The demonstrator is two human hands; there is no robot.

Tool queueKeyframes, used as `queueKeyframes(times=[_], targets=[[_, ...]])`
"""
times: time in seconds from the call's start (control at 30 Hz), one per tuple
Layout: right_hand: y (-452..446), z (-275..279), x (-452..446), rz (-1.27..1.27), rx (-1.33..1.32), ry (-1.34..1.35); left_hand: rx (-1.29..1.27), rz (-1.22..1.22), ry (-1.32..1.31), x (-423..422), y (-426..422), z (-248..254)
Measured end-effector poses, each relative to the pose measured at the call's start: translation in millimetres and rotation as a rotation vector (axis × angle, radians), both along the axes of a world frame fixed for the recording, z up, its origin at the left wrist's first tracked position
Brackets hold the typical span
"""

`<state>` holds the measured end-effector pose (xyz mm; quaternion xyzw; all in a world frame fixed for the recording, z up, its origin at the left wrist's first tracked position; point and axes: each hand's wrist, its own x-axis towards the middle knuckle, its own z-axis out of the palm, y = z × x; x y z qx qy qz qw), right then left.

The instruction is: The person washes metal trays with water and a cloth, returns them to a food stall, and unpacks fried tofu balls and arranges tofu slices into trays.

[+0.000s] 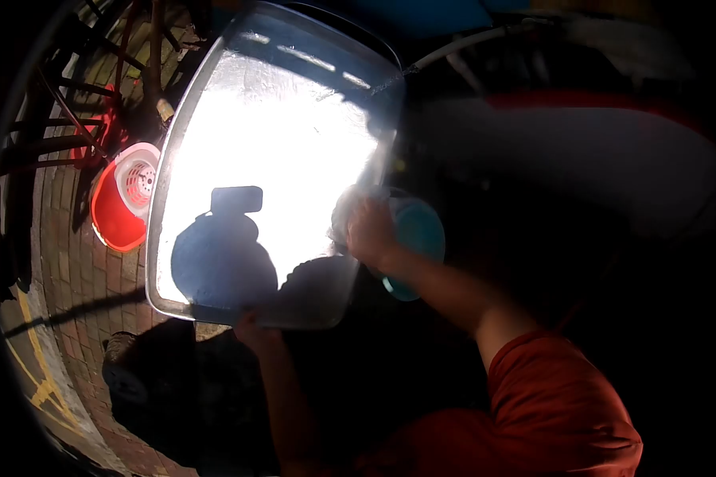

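Observation:
A large, shiny metal tray [294,143] with rounded corners and a raised rim fills the middle of the view, bright with sunlight. My left hand [254,330] is closed on its near rim; some of the fingers are in shadow. Over the right-hand edge of the tray, my right hand [370,229] is closed around a greyish, blurred thing [344,216] pressed against the metal. Its kind cannot be made out in the glare. Just beyond that hand is a teal bucket [422,238], partly covered by the forearm.
A red mop bucket [119,215] with a pale strainer stands on the brick paving [71,278] to the left. Dark metal legs [64,123] are at the upper left. A wheel [126,385] shows at the lower left. Deep shadow hides much of the right side.

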<state>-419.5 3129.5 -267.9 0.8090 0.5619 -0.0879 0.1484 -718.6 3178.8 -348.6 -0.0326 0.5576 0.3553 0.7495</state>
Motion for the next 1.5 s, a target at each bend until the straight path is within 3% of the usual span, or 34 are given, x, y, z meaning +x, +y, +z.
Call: queueKeyframes(times=[0.07, 0.17, 0.23, 0.3, 0.37, 0.43, 0.53, 0.63, 0.67, 0.7, 0.73, 0.77, 0.87, 0.93, 1.0, 1.07, 1.1, 1.17, 1.23, 1.33, 1.5], targets=[[-6, -6, 9, 0.037, -0.043, -0.027, -0.023, -0.037, 0.116, 8, 9, 13], [8, -6, 45, 0.079, -0.168, -0.124, 0.386, -0.525, 0.429, 2, 4, 13], [17, -17, 91, 0.101, -0.011, -0.110, 0.644, -0.742, 0.617, -15, -5, -5], [38, -14, 121, 0.060, -0.064, -0.240, 0.460, -0.584, 0.563, -18, -13, -10], [48, -29, 159, 0.017, -0.022, -0.355, -0.113, -0.072, 0.275, 3, 5, 3], [79, -34, 200, -0.183, -0.376, -0.343, -0.084, -0.066, 0.252, 4, 3, 3], [105, -39, 224, -0.345, -0.431, -0.319, -0.084, -0.053, 0.165, 2, 4, 5], [93, -56, 217, -0.430, -0.193, -0.260, -0.128, -0.035, 0.175, 15, 13, 28], [92, -54, 202, -0.568, -0.170, -0.142, -0.139, -0.021, 0.193, 23, 19, 35], [86, -49, 183, -0.505, -0.247, -0.089, -0.126, -0.052, 0.186, 25, 20, 37], [63, -61, 167, -0.481, -0.036, 0.060, -0.112, -0.081, 0.182, 25, 20, 40], [73, -36, 127, -0.453, -0.115, 0.104, -0.095, -0.107, 0.180, 25, 20, 42], [75, -31, 36, -0.243, 0.013, 0.308, -0.199, -0.111, 0.188, 31, 19, 50], [101, -15, -29, -0.107, 0.049, 0.410, -0.082, -0.290, 0.330, 12, -12, 26], [132, -39, -65, 0.014, 0.135, 0.557, -0.049, -0.277, 0.380, 21, -8, 22], [164, -50, -67, 0.190, 0.194, 0.629, -0.117, -0.090, 0.346, 48, 15, 54], [195, -42, -54, 0.354, 0.228, 0.579, -0.097, -0.118, 0.363, 48, 15, 52], [241, -54, -14, 0.297, 0.251, 0.516, -0.058, -0.165, 0.397, 45, 18, 47], [273, -97, 44, 0.214, 0.477, 0.267, -0.039, -0.170, 0.355, 45, 20, 40], [307, -115, 122, -0.193, 0.449, 0.292, -0.074, -0.191, 0.331, 38, 14, 31], [345, -102, 154, -0.409, 0.467, 0.268, -0.131, -0.251, 0.341, 45, 26, 47]])
